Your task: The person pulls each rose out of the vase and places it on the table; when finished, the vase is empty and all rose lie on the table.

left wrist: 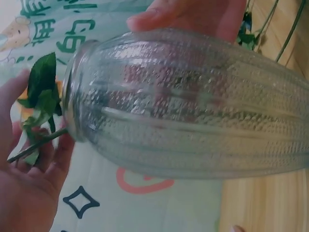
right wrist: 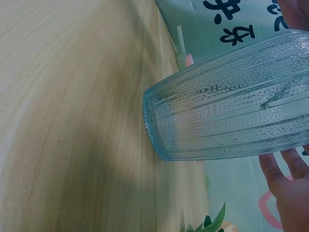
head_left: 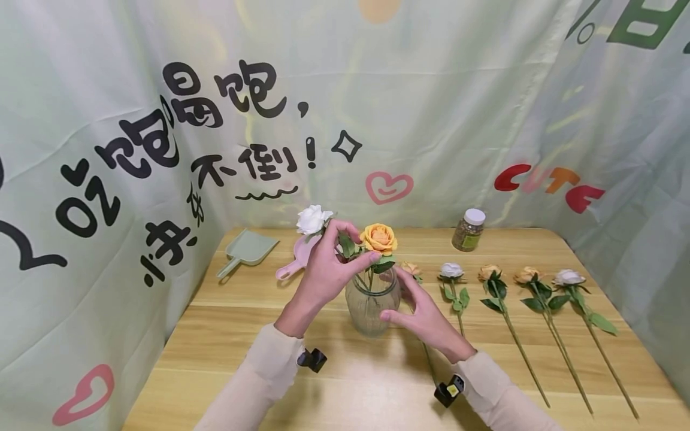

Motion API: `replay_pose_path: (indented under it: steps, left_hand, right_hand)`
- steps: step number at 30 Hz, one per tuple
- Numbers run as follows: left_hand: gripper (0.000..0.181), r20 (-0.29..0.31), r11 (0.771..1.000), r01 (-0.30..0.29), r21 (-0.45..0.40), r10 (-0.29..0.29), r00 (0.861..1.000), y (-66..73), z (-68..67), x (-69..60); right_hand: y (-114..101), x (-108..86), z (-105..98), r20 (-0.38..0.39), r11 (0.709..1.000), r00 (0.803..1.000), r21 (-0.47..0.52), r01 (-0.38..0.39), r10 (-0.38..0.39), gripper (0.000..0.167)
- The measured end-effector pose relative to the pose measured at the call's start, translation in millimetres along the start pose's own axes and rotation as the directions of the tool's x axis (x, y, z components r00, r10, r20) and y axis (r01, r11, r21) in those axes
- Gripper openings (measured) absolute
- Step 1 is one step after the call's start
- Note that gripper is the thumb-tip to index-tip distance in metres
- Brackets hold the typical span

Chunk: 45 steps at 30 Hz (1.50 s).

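A clear ribbed glass vase (head_left: 372, 311) stands upright on the table, with an orange rose (head_left: 379, 238) and a white rose (head_left: 314, 219) in its mouth. The white rose leans out to the left. My left hand (head_left: 331, 263) is at the rim, its thumb and index finger curved about the orange rose's bloom; green leaves (left wrist: 42, 82) lie between thumb and fingers in the left wrist view. My right hand (head_left: 426, 314) holds the vase from the right, thumb on the near side. In the right wrist view, its fingers (right wrist: 285, 174) lie along the glass vase (right wrist: 227, 101).
Several orange and white roses (head_left: 504, 308) lie in a row on the right of the wooden table (head_left: 345, 395). A white-lidded jar (head_left: 469, 230) stands at the back. A grey-green dustpan (head_left: 249, 246) and a pink one (head_left: 295, 263) lie back left. Printed cloth (head_left: 431, 120) hangs behind.
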<state>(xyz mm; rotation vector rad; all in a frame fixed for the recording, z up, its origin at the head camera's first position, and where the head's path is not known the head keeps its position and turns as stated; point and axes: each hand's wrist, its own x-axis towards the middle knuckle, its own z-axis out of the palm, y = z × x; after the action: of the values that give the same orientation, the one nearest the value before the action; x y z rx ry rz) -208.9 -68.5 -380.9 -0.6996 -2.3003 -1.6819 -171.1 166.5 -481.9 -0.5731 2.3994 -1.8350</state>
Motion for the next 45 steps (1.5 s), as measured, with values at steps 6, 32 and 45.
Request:
replay_pose_path:
  steps: [6,32,45]
  left_hand:
    - [0.043,0.195,0.992,0.05,0.117,-0.073,0.978,-6.7,-10.5,-8.8]
    - [0.032,0.058,0.976,0.029,-0.218,-0.017,0.998,-48.2,2.9,-31.5]
    - [0.02,-0.038,0.977,0.023,-0.21,-0.031,0.999,-35.2,3.4,-24.6]
  right_hand:
    - [4,0.9,1,0.013,0.999,0.999,0.034,0.032,-0.033,0.094]
    - [1,1.0,1,-0.01,1.0,1.0,-0.003,-0.002,0.002,0.105]
    - [2,1.7,1,-0.008,1.0,1.0,0.007,0.013,-0.013,0.101]
